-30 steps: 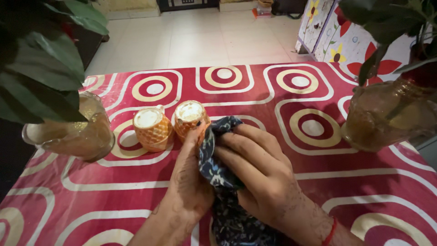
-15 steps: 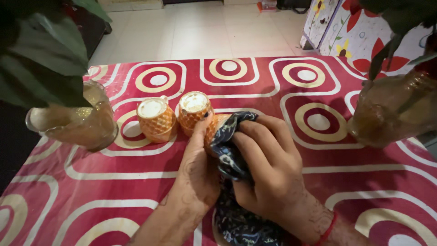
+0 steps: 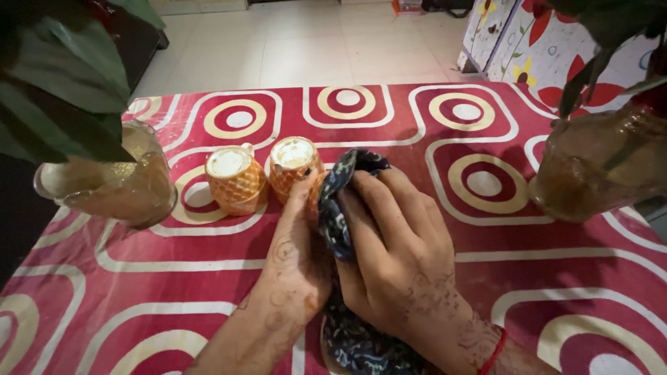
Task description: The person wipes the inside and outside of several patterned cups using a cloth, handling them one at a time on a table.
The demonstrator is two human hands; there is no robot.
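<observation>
Bench [image 3: 208, 278], red cloth with ring pattern, takes up most of the view. Landmark: the cloth-wrapped cup at centre.

Glass vase [image 3: 597, 167] well right of it, second glass vase [image 3: 111, 187] well left, both near the bench edges (leaves overhang).

Right hand [image 3: 396, 257] is closed over a dark patterned cloth [image 3: 340, 208], pressing it around that cup [image 3: 314, 194]; only a sliver of orange shows.

Left hand [image 3: 299, 250] is flat against the cup's left side, likely bracing it.

Two more orange cups [image 3: 235, 179] [image 3: 293, 167] stand just left and behind, upside down.

Open bench lies behind and right.
</observation>
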